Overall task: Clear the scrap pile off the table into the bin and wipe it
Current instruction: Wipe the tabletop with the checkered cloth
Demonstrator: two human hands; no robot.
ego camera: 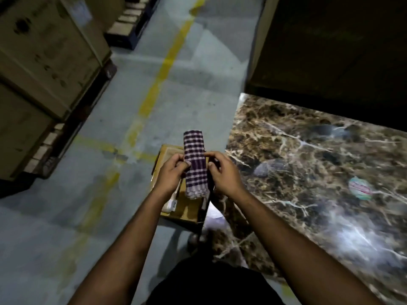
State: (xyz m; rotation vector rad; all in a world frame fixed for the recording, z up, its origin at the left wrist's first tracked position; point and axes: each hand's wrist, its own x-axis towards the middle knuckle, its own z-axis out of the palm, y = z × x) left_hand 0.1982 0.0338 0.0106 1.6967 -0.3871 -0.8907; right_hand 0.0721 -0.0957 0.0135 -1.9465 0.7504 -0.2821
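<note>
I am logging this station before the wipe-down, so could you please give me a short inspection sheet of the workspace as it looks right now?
Surface: marble-pattern table, glare near its close end; no scrap pile seen on it.
Job's things: folded checked cloth held upright over an open cardboard box on the floor beside the table; whether this is the bin cannot be told.
Clutter: round sticker or label on the table; pale items inside the box, too blurred to name.
Hands: left hand and right hand both pinch the cloth.
Cables: nothing seen.
Surroundings: concrete floor with yellow line; stacked cartons on pallets to the left.
</note>
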